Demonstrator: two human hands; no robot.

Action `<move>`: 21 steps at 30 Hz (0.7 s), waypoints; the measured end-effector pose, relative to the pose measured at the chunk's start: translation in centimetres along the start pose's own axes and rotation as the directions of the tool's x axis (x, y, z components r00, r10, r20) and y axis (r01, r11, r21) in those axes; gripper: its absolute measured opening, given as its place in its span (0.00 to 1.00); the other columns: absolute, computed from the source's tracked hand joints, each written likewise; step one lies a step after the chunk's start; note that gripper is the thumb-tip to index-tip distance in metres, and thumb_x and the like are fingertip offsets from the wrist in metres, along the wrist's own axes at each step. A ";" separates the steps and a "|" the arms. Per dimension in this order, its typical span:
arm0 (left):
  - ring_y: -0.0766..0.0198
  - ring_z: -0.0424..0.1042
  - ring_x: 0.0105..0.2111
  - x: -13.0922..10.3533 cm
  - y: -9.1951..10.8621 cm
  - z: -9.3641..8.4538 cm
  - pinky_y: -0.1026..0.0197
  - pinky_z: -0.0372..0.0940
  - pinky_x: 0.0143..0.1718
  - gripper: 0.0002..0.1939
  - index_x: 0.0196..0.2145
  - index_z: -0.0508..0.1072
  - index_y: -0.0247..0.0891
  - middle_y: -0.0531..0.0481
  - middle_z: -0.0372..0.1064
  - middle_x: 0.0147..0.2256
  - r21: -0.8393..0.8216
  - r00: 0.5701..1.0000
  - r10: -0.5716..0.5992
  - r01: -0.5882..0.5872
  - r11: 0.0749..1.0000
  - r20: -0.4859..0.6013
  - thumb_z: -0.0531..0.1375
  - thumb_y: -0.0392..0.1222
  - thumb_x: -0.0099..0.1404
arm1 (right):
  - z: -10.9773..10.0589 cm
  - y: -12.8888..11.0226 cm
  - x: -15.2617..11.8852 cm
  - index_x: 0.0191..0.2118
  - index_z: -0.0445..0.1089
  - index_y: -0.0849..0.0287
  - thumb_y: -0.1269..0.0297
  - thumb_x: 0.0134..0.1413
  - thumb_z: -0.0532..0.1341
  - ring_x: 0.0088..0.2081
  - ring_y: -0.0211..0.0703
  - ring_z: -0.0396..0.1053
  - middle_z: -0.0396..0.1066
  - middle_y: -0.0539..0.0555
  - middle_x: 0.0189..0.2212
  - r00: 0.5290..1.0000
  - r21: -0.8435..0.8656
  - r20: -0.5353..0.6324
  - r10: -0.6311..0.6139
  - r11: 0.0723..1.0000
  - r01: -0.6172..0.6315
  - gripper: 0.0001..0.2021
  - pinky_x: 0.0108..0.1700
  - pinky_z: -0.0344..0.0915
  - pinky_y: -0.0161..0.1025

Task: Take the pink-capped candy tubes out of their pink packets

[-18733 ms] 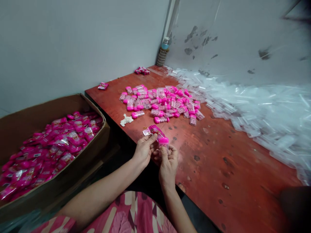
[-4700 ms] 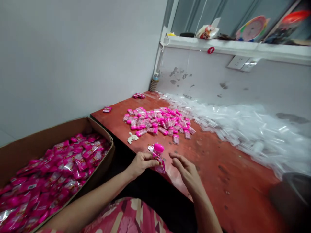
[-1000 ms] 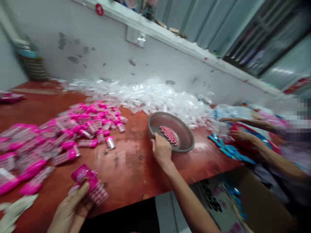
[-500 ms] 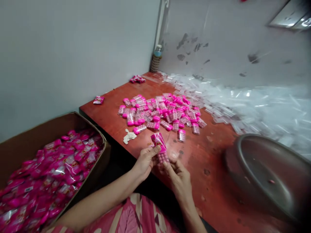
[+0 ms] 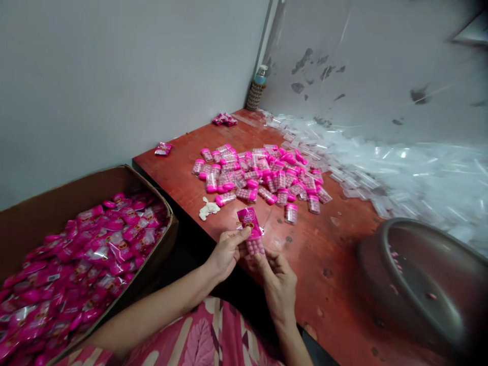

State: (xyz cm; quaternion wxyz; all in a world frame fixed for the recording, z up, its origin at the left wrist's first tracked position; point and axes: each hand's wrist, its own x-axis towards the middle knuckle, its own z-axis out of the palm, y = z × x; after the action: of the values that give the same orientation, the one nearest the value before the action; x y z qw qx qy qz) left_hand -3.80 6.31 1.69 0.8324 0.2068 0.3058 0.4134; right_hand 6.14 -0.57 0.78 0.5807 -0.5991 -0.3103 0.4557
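A small clear container of pink candy balls (image 5: pixel 255 247) is held between both hands over the table's near edge. A shiny pink printed wrapper (image 5: pixel 247 219) covers its upper end. My left hand (image 5: pixel 226 254) is closed, its thumb pressing on the wrapper and the container's left side. My right hand (image 5: pixel 280 284) pinches the container's lower right with thumb and fingers; some fingertips are hidden behind it. Beyond the hands lies a pile of similar candy-filled containers with pink caps (image 5: pixel 263 175). One such container (image 5: pixel 291 214) lies close to my right hand.
A cardboard box (image 5: pixel 168 213) full of pink wrapped packs (image 5: pixel 99 249) stands at left. On the red table (image 5: pixel 335 254) are a grey basin (image 5: pixel 392 239), a heap of clear plastic pieces (image 5: pixel 400 168), a crumpled whitish lump (image 5: pixel 209 208), several pink packs (image 5: pixel 224 119) and a bottle (image 5: pixel 257 89).
The view has turned slightly left, so the table's contents appear further right. Both hands keep their hold on the container, and its wrapper looks flatter and turned more toward me.
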 end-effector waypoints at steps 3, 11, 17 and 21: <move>0.69 0.66 0.21 0.1 -0.1 0.0 0.65 0.62 0.27 0.12 0.24 0.72 0.28 0.48 0.68 0.22 -0.013 1.000 -0.011 0.011 1.000 -0.029 0.64 0.42 0.48 | 0.2 -0.1 -0.1 0.35 0.68 0.60 0.60 0.44 0.63 0.28 0.40 0.71 0.72 0.52 0.28 1.000 -0.027 -0.002 0.000 1.000 0.000 0.11 0.33 0.70 0.38; 0.69 0.67 0.22 -0.1 -0.5 0.0 0.65 0.63 0.27 0.11 0.25 0.71 0.28 0.47 0.69 0.23 0.035 0.997 -0.001 0.004 0.999 -0.082 0.64 0.41 0.48 | 0.2 1.0 0.0 0.36 0.67 0.61 0.59 0.46 0.61 0.26 0.40 0.71 0.72 0.53 0.29 1.000 -0.039 -0.004 0.012 0.999 -0.013 0.13 0.31 0.70 0.39; 0.69 0.66 0.19 0.0 -0.3 -0.1 0.64 0.62 0.25 0.11 0.24 0.71 0.28 0.48 0.67 0.20 -0.002 0.997 -0.008 0.008 1.000 -0.076 0.64 0.40 0.49 | -0.1 1.6 -0.4 0.36 0.70 0.60 0.62 0.43 0.63 0.27 0.41 0.70 0.73 0.54 0.29 0.964 -0.394 -0.004 -0.265 0.887 0.242 0.11 0.33 0.67 0.37; 0.70 0.65 0.19 -0.2 -0.5 -0.2 0.67 0.61 0.22 0.10 0.25 0.72 0.27 0.47 0.67 0.21 0.013 0.996 -0.070 0.071 0.997 -0.057 0.64 0.39 0.48 | 0.8 1.5 -0.6 0.32 0.68 0.59 0.63 0.45 0.62 0.25 0.37 0.69 0.71 0.50 0.26 0.999 0.014 0.046 0.007 1.000 -0.008 0.07 0.30 0.68 0.36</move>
State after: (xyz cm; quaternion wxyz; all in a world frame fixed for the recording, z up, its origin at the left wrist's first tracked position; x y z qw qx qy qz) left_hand -3.73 5.87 1.29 0.8359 0.1904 0.3394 0.3870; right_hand 4.90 -0.97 -0.46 0.5760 -0.5854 -0.3180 0.4738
